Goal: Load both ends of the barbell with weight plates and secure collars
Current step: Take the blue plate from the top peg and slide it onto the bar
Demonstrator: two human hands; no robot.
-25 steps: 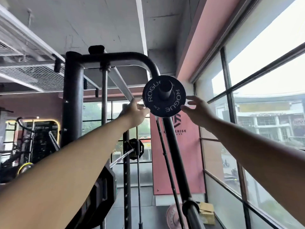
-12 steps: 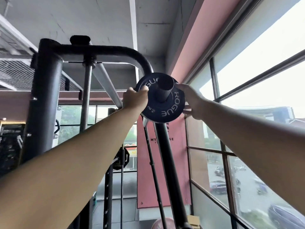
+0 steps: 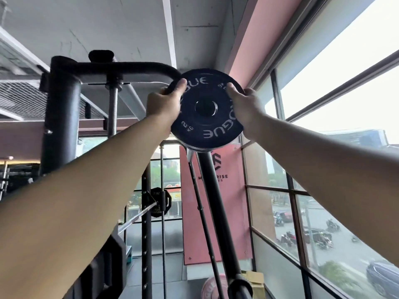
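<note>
A small black weight plate (image 3: 205, 130) with white lettering sits on the raised upper end of a black barbell (image 3: 218, 203), which stands steeply tilted. The sleeve tip (image 3: 206, 107) shows through the plate's centre hole. My left hand (image 3: 165, 102) grips the plate's upper left rim, thumb over its face. On the upper right rim my right hand (image 3: 245, 108) holds the plate the same way. A pink plate (image 3: 212, 288) sits low on the bar's bottom end, partly hidden. No collar is visible.
A black rack (image 3: 62, 117) with a curved top bar stands at left. Another barbell with a dark plate (image 3: 160, 203) rests on it further back. Large windows (image 3: 323, 147) fill the right side. A pink banner (image 3: 224, 190) hangs behind. A cardboard box (image 3: 255, 279) lies on the floor.
Both hands have taken hold of the plate's rim, left then right. The plate now faces me squarely, with the sleeve end level with its hole rather than sticking out.
</note>
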